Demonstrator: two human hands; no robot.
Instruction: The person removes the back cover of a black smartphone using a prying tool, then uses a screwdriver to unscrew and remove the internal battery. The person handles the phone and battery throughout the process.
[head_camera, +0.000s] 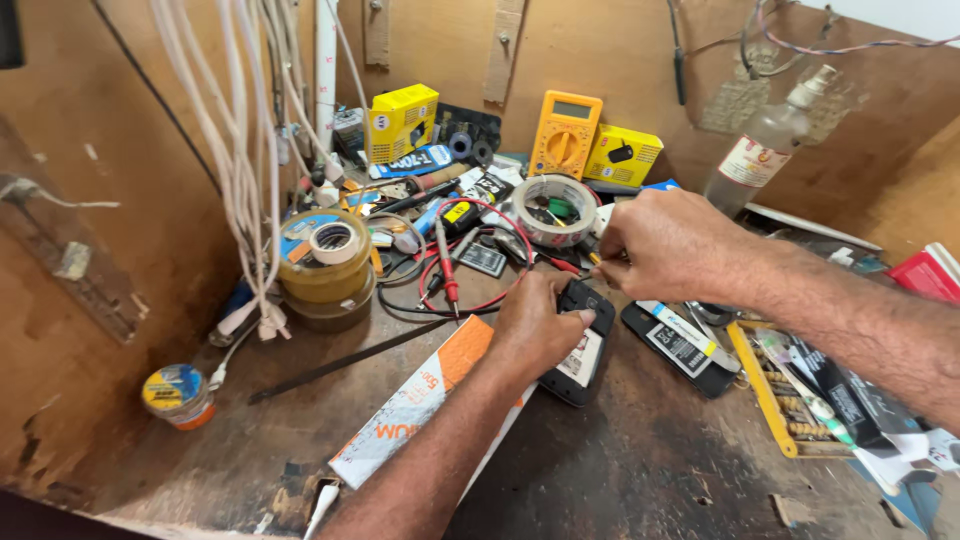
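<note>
The left hand lies closed over a small black mobile phone with its back cover off, pressing it flat on the dark worn wooden bench. The phone is directly under this hand's fingers and thumb. Its long axis goes diagonally: one end points away toward the back wall and a little to the right, the other end points toward the person.

The right hand is just beyond and to the right of the phone, with the fingers curled together. It seems to pinch a thin tool at its fingertips, but I cannot tell exactly what it is.

Just behind the right hand lies a roll of white tape, and farther behind stands a yellow multimeter. Beside the left forearm lies a white and orange cardboard box.
</note>
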